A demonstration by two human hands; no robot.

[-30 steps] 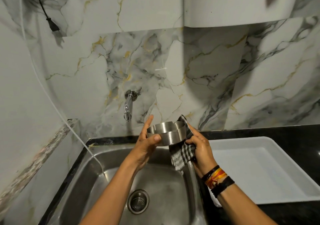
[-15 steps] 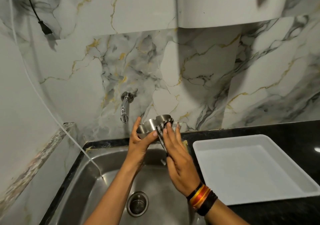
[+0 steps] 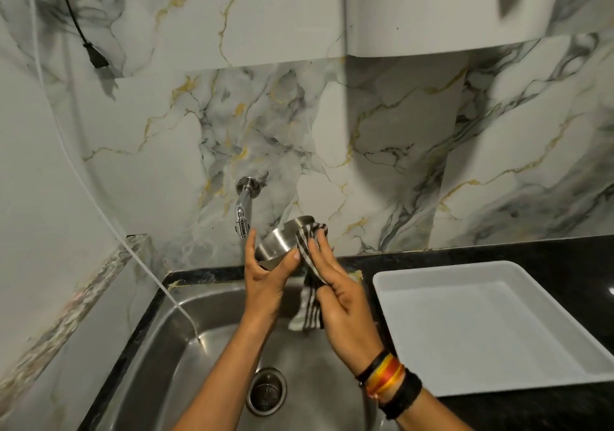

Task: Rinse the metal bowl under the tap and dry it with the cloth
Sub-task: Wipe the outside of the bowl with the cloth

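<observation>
Your left hand [image 3: 265,276] has its grip clenched around the round shiny metal bowl [image 3: 282,243], tilted on its side above the steel sink [image 3: 159,347]. Your right hand [image 3: 345,301] presses the black-and-white checked cloth [image 3: 309,258] against the bowl's right side, so wipe leftward.

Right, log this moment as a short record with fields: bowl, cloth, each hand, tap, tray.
bowl: metal bowl, tilted, held above the sink
cloth: checked cloth, pressed on the bowl's right side, tail hanging down
left hand: left hand grips the bowl
right hand: right hand holds the cloth
tap: tap, no water visible
tray: white tray on the counter, nothing in it
</observation>
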